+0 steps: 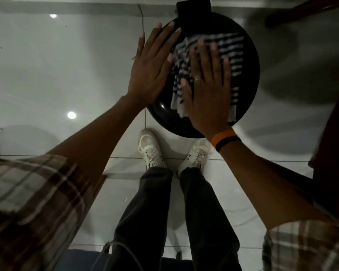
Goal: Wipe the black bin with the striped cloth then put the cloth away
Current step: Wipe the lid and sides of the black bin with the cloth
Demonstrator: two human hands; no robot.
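A round black bin with a closed, shiny lid stands on the floor in front of my feet. A black-and-white striped cloth lies spread on the lid, blurred by motion. My right hand presses flat on the cloth, fingers spread, with a ring and orange and black wristbands. My left hand rests flat against the bin's left rim, fingers extended and holding nothing.
White glossy floor tiles surround the bin. My white sneakers stand just below it. A dark wooden furniture piece runs along the right edge, with another dark bar at the top right.
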